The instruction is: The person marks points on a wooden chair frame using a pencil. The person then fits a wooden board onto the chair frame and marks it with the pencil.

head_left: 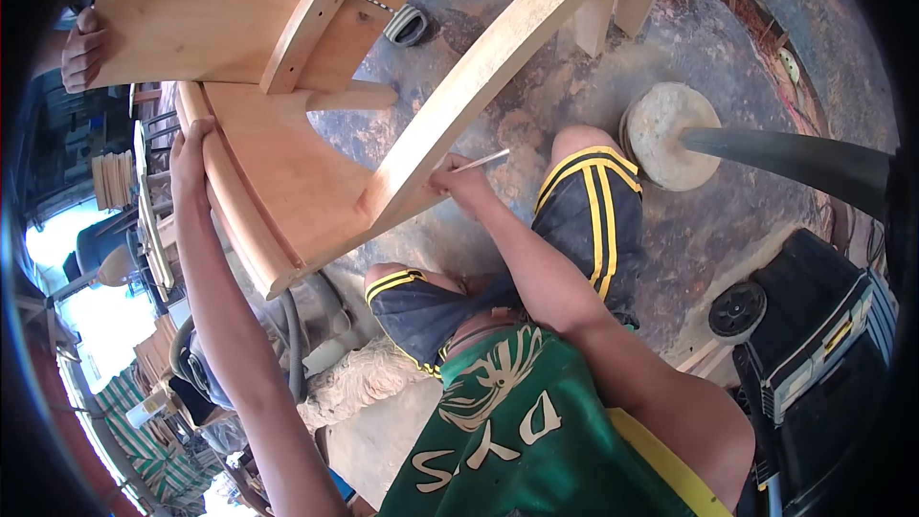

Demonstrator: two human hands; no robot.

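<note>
1. Right now, the pale honey-coloured wooden furniture piece spreads from 9 o'clock to 1 o'clock. Its broad, flat board has a rounded, moulded edge, smooth and faintly glossy. A thick, curved beam sweeps up towards 1 o'clock, and a narrower curved strip at 11 o'clock shows small dark holes.
2. Your left hand, at 10 o'clock, is curled over the moulded edge, gripping it.
3. Your right hand, just above centre, is closed around a thin, whitish stick beside the beam's lower end. Whether it also touches the wood, you can't tell.
4. By the look of it, you're steadying the piece one-handed, with the stick's visible end pointing off the wood. Using that end on the board would call for turning it inward while your left grip stays firm.
5. Farther out at 10 o'clock, another person's hand holds the upper panel.
6. Around you lie a blotchy, dusty floor, a round, grey, rough-faced base at 2 o'clock, and a black, boxy case between 3 and 4.
</note>
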